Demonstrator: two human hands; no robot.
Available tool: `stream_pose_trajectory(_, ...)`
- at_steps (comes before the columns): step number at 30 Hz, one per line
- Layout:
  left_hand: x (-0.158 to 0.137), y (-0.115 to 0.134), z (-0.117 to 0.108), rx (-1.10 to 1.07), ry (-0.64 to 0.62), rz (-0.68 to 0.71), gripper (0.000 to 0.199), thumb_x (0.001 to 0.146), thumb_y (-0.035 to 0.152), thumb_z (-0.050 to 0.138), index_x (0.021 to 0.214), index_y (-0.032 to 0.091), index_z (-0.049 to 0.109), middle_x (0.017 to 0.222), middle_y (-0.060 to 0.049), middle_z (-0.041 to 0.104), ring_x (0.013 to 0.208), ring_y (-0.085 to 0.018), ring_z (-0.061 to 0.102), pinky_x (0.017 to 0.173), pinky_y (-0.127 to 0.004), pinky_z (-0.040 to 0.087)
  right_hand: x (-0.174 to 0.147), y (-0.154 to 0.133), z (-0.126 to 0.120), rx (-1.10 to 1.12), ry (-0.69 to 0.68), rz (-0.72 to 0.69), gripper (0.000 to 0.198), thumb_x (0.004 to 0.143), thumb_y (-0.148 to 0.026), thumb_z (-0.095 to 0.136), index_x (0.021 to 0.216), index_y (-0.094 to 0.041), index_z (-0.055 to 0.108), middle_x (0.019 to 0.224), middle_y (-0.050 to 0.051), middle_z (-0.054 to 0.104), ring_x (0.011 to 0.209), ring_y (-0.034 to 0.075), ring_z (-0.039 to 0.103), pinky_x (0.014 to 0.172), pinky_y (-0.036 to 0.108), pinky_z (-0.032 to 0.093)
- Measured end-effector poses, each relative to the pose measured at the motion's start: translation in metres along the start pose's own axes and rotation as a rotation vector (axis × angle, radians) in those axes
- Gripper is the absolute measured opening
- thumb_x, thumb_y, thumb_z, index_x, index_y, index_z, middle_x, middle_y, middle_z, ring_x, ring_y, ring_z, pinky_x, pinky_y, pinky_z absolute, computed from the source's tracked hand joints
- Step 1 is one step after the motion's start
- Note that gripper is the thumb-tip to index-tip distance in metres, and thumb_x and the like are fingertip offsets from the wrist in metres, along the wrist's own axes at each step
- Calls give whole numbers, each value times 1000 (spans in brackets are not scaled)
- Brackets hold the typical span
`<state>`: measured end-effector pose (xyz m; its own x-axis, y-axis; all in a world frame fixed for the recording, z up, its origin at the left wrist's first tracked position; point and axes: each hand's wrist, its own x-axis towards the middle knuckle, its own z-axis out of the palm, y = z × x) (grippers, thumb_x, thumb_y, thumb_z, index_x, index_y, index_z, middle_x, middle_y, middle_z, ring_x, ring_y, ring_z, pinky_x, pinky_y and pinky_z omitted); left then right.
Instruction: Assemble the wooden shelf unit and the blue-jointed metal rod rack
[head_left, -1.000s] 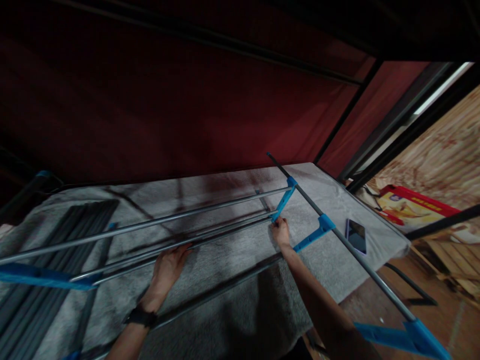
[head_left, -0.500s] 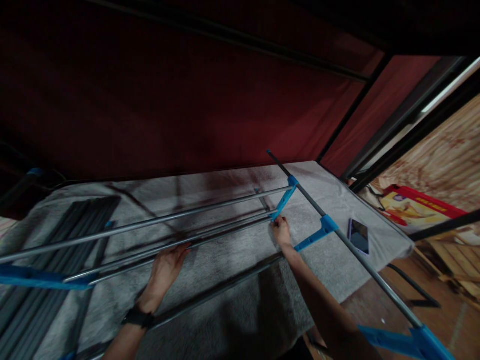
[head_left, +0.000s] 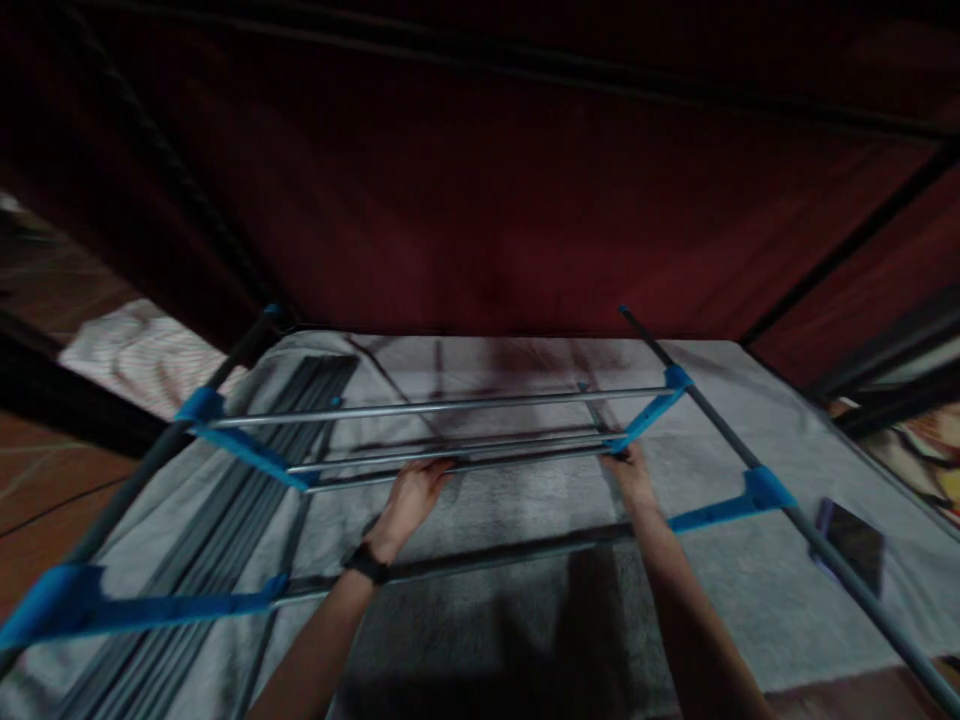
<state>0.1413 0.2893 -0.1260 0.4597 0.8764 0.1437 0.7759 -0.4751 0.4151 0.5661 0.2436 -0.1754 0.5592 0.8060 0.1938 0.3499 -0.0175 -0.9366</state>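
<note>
A rack frame of grey metal tubes joined by blue plastic brackets stands over a cloth-covered table. My left hand (head_left: 411, 500), with a black band at the wrist, is closed around the lower metal tube (head_left: 525, 460) near its middle. At that tube's right end, my right hand (head_left: 631, 478) is closed where it meets a blue bracket (head_left: 651, 415); its fingertips are partly hidden. A matching blue bracket (head_left: 251, 452) takes the tubes' left ends. Another metal tube (head_left: 465, 404) runs parallel farther back, and a nearer tube (head_left: 495, 558) passes beneath my forearms.
Several loose grey tubes (head_left: 225, 530) lie side by side on the left of the table. A phone (head_left: 851, 545) rests on the grey cloth (head_left: 720, 620) at the right. Dark red fabric (head_left: 487, 220) hangs behind the table.
The view has turned left, bringing the frame's left side post and brackets into sight. Both hands keep about the same places on the tube.
</note>
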Motion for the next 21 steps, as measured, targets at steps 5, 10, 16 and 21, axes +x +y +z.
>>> stream_pose_trajectory(5,-3,3,-4,-43,-20,-47,31,93,25,53,118,23,71,113,-6,74,104,-22,68,97,-35,51,11,3,3,49,-20,34,35,56,-38,68,85,-21,61,78,2,66,73,21,58,78,41,49)
stream_pose_trajectory(10,-11,1,-10,-37,-35,-14,36,91,19,55,123,25,68,116,-5,73,107,-22,66,97,-35,50,10,7,4,33,-2,-32,28,54,-40,67,75,-22,58,79,1,66,78,21,59,85,40,47)
stream_pose_trajectory(16,-19,0,-24,-14,-11,-54,35,91,17,52,120,24,69,117,-6,72,110,-23,63,101,-39,46,10,13,5,-5,14,-79,27,57,-40,66,75,-22,59,75,3,66,74,21,58,83,39,49)
stream_pose_trajectory(21,-41,-8,-38,11,81,-158,33,91,18,52,120,20,68,118,-10,69,116,-26,59,108,-45,39,11,17,4,-49,16,-85,29,60,-40,66,79,-20,60,79,6,67,77,23,60,83,42,50)
